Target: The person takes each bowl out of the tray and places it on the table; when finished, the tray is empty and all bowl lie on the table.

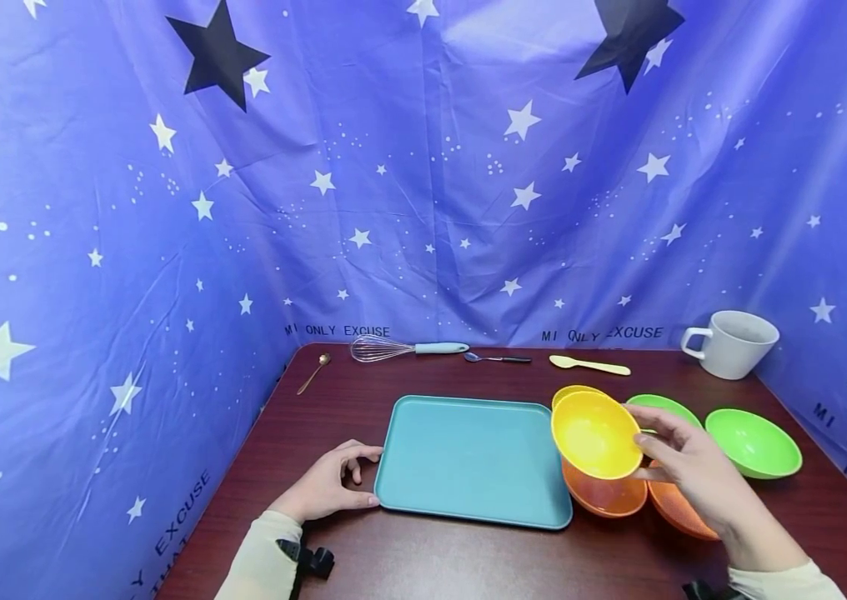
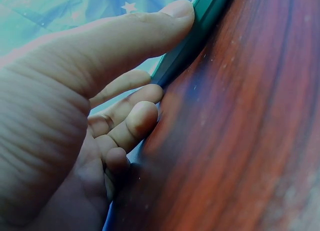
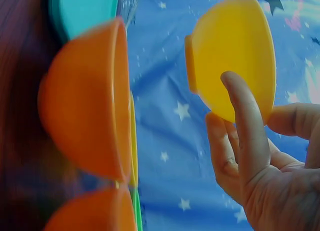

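My right hand [image 1: 682, 462] pinches a yellow bowl [image 1: 594, 435] by its right side, thumb at the rim and fingers against the outside. In the right wrist view the held bowl [image 3: 235, 56] is up off the table, apart from an orange bowl [image 3: 90, 101]. Below it in the head view stand two orange bowls, one of them [image 1: 607, 493] by the tray's right edge. Another yellow bowl [image 1: 572, 393] shows partly behind the held one. My left hand [image 1: 329, 479] touches the left edge of a teal tray [image 1: 472, 462] with thumb and index finger, other fingers loosely bent.
Two green bowls, one half hidden and one [image 1: 754, 443] farther right, stand near a light grey mug [image 1: 739, 343]. Along the back lie a whisk [image 1: 408, 348], a dark-handled spoon [image 1: 498, 358] and a pale yellow spreader [image 1: 590, 365]. A small gold spoon [image 1: 313, 374] lies at left.
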Action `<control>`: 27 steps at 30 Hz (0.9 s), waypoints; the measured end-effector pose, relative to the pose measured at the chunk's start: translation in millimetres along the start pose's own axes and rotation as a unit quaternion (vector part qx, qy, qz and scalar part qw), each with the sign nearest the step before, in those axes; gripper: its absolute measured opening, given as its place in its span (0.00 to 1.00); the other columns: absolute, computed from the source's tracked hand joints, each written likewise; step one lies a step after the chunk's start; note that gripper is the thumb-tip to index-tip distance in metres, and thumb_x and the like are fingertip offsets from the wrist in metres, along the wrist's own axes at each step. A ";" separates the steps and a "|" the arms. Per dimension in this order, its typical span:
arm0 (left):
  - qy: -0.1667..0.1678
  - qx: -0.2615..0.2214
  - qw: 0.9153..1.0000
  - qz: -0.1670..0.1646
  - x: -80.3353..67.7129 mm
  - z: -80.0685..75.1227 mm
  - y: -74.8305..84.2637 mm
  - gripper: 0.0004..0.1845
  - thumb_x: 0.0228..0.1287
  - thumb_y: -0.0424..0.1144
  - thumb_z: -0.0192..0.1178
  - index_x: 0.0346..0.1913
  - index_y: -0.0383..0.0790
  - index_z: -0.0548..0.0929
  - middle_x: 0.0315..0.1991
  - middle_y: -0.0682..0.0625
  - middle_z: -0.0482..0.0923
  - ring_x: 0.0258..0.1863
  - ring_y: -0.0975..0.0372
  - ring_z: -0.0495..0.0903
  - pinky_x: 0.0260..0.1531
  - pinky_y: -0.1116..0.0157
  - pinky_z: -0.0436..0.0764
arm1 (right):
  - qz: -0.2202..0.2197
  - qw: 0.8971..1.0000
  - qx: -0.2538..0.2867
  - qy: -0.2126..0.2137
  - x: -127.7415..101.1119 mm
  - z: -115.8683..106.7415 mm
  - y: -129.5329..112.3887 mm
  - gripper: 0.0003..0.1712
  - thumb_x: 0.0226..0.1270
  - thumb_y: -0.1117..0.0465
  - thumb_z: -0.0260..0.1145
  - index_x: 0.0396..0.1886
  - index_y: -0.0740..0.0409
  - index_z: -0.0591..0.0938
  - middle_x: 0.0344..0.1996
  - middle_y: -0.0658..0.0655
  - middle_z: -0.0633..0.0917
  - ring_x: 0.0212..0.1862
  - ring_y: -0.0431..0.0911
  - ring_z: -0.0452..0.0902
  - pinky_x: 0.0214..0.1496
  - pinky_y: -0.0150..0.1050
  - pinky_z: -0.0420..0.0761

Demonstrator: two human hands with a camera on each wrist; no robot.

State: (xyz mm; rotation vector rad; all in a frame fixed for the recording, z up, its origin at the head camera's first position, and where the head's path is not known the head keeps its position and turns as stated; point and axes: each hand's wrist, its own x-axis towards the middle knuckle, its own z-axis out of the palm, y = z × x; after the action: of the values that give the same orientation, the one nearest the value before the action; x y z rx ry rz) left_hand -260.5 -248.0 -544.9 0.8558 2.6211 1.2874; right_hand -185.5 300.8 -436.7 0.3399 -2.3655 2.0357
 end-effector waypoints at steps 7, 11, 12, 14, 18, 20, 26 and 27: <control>0.004 -0.008 1.000 -0.009 0.0 -0.4 2.0 0.38 0.54 0.47 0.82 0.69 0.53 0.79 0.55 0.55 0.78 0.37 0.56 0.78 0.36 0.62 0.76 | 0.001 0.999 0.029 0.031 -14.9 -31.3 7.5 0.23 0.81 0.67 0.59 0.72 0.56 0.76 0.52 0.46 0.84 0.45 0.46 0.89 0.40 0.51 0.88; 0.002 -0.005 1.000 -0.010 0.1 -0.4 2.1 0.38 0.55 0.48 0.82 0.69 0.53 0.79 0.55 0.54 0.78 0.37 0.56 0.78 0.37 0.62 0.76 | -0.007 0.996 0.074 0.046 -23.2 -45.4 14.0 0.22 0.80 0.71 0.58 0.66 0.48 0.81 0.49 0.48 0.85 0.43 0.47 0.89 0.39 0.50 0.87; 0.001 -0.002 1.000 -0.012 0.0 -0.5 2.0 0.38 0.55 0.48 0.82 0.69 0.53 0.79 0.55 0.55 0.78 0.37 0.57 0.78 0.37 0.62 0.76 | -0.011 0.995 0.086 0.047 -25.2 -49.0 15.3 0.23 0.80 0.73 0.58 0.65 0.47 0.82 0.48 0.49 0.85 0.43 0.47 0.89 0.38 0.50 0.87; -0.002 0.005 1.000 -0.015 -0.1 -0.9 1.8 0.38 0.55 0.50 0.82 0.69 0.53 0.79 0.55 0.56 0.78 0.37 0.59 0.78 0.37 0.64 0.76 | -0.021 0.993 0.106 0.049 -29.4 -55.8 18.4 0.25 0.80 0.75 0.56 0.64 0.46 0.83 0.48 0.50 0.85 0.43 0.47 0.89 0.38 0.48 0.87; -0.005 0.017 1.000 -0.009 -0.5 -1.0 0.2 0.38 0.56 0.53 0.81 0.70 0.52 0.79 0.55 0.57 0.77 0.37 0.63 0.77 0.37 0.65 0.76 | -0.011 0.992 0.101 0.074 -39.8 -69.2 22.4 0.24 0.80 0.74 0.57 0.61 0.43 0.85 0.47 0.47 0.86 0.40 0.46 0.90 0.37 0.45 0.88; -0.004 0.021 1.000 -0.002 -0.6 -0.9 -0.8 0.39 0.56 0.53 0.80 0.70 0.51 0.78 0.54 0.57 0.77 0.36 0.64 0.77 0.36 0.66 0.76 | 0.003 0.993 0.080 0.093 -45.2 -75.7 24.2 0.23 0.80 0.71 0.59 0.60 0.40 0.85 0.46 0.45 0.86 0.39 0.45 0.90 0.36 0.45 0.88; -0.003 0.021 1.000 -0.001 -0.7 -0.6 -1.7 0.39 0.56 0.54 0.80 0.71 0.51 0.78 0.54 0.58 0.77 0.36 0.64 0.77 0.36 0.66 0.77 | 0.007 0.989 0.086 0.118 -60.9 -96.2 33.3 0.23 0.81 0.71 0.58 0.57 0.38 0.84 0.45 0.43 0.86 0.41 0.41 0.89 0.35 0.46 0.88; -0.004 0.020 1.000 -0.003 -0.6 -0.7 -1.8 0.39 0.56 0.54 0.80 0.70 0.52 0.78 0.54 0.59 0.77 0.37 0.64 0.78 0.37 0.66 0.77 | 0.009 0.988 0.089 0.123 -63.5 -99.6 34.9 0.23 0.81 0.72 0.58 0.56 0.37 0.84 0.44 0.43 0.86 0.40 0.40 0.89 0.34 0.46 0.88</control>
State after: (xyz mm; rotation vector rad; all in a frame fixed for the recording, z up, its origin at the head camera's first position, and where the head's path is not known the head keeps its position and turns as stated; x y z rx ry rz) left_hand -261.0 -249.7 -545.8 0.8558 2.6499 1.2300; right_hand -143.0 413.2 -464.0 0.0613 -2.0595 2.1597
